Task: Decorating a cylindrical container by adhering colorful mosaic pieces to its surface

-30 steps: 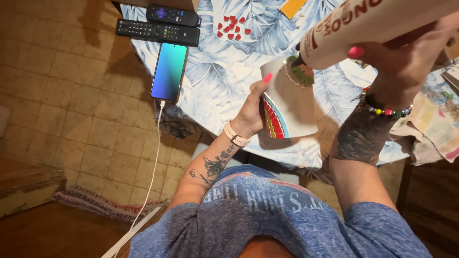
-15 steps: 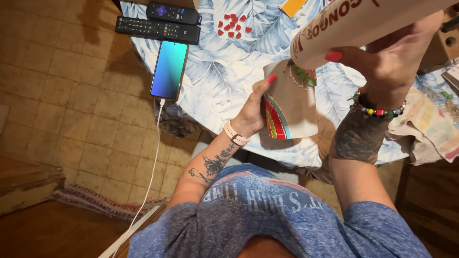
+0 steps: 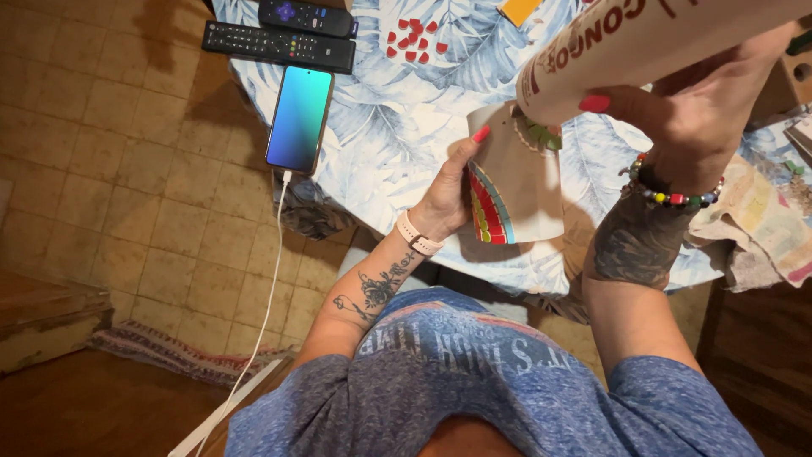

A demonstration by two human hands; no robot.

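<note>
Near the table's left edge, a glossy smartphone (image 3: 299,119) lies charging. The left hand (image 3: 447,196) clasps a cream mug with rainbow stripes (image 3: 514,188) above the near edge; the right hand (image 3: 689,118) grips a tilted cardboard canister (image 3: 643,42) touching its rim.

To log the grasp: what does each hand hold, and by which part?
Left hand holds the rainbow mug by its side; right hand holds the tilted cylindrical container around its body.

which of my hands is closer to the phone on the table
Left. Your left hand, holding the mug, sits just right of the phone; your right hand is farther right, tilting the carton.
</note>
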